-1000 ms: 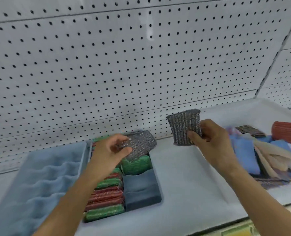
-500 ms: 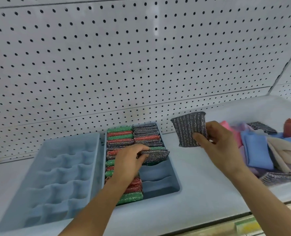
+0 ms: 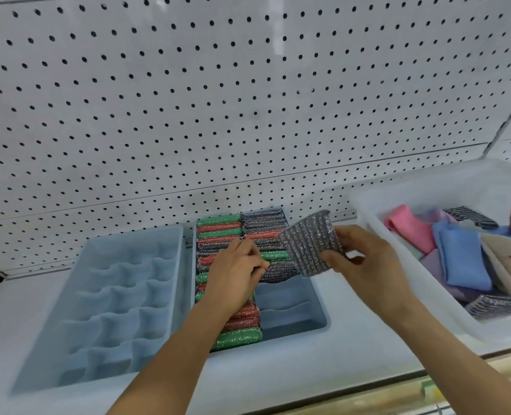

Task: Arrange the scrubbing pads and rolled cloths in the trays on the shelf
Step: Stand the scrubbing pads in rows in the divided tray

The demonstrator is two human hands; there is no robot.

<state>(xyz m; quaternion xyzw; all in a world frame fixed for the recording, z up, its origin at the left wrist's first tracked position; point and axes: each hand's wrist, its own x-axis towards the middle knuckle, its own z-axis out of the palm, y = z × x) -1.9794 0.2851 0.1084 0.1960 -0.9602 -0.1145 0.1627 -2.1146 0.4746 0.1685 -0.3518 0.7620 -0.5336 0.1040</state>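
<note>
While right grip (image 3: 365,265) pinches grey pad (image 3: 309,242) upright, left grip (image 3: 236,274) presses tray pad (image 3: 278,272)

1. A white pegboard wall (image 3: 248,100) fills the upper part of the view, dotted with even rows of small dark holes.
2. Thin horizontal seams cross the pegboard wall low down, and a slanted seam cuts its right end.
3. Below the pegboard wall lies a white shelf surface (image 3: 353,348), meeting the wall at its back edge.
4. A pale wooden strip (image 3: 398,396) runs along the shelf's front edge.
5. Soft glare brightens the top of the pegboard wall.
</note>
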